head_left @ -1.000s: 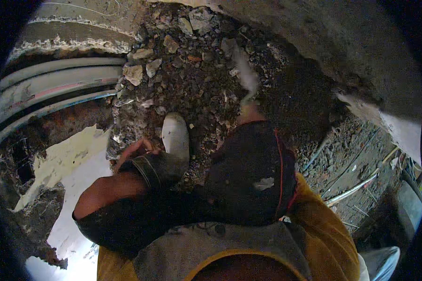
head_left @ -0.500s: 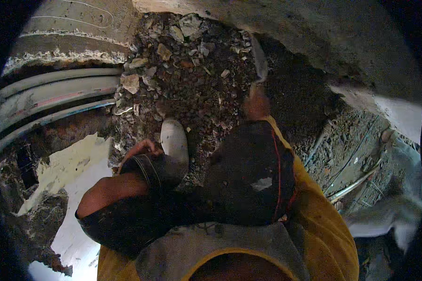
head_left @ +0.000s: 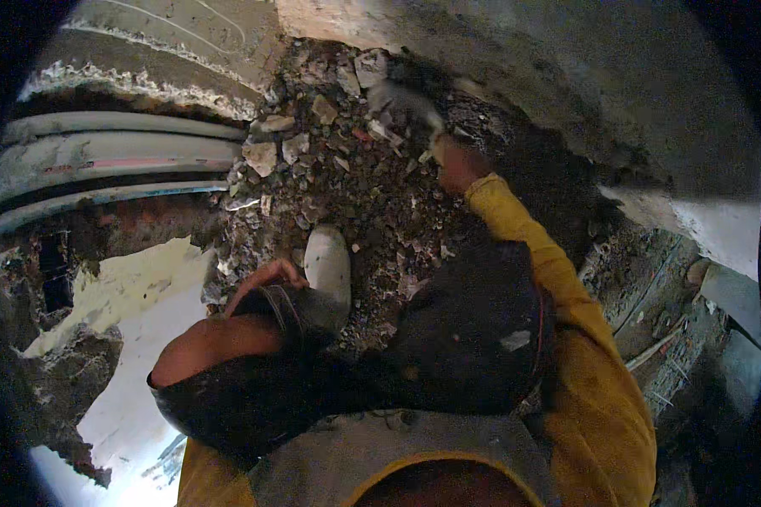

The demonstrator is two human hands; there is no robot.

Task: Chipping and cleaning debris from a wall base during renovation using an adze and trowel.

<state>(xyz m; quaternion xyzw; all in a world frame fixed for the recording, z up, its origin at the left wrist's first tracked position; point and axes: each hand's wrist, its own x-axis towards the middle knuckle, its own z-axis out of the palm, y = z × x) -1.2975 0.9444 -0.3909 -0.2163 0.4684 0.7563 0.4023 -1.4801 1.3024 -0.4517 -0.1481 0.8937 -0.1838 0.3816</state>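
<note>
My right hand (head_left: pixel 462 165) reaches far forward over the rubble (head_left: pixel 330 182), its fingers wrapped round the handle of what looks like a trowel. The grey blade of the trowel (head_left: pixel 404 108) is smeared by motion and lies low over the stones near the wall. Beside my light-coloured boot (head_left: pixel 328 266), my left hand (head_left: pixel 279 272) hangs by my lower leg with its fingers curled in. My knee and trouser leg hide part of that hand, and what it holds, if anything, does not show.
Thick grey pipes (head_left: pixel 144 156) run in from the left and end at the rubble. A rough concrete wall (head_left: pixel 583 76) overhangs at the far right. A broken pale slab (head_left: pixel 135 304) lies at the left. Rods and thin pipes (head_left: pixel 655 346) lie in dirt at the right.
My right hand has moved forward and a little left with the trowel, whose blade has swung left over the stones. The right forearm is now stretched out. My left hand stays by the boot.
</note>
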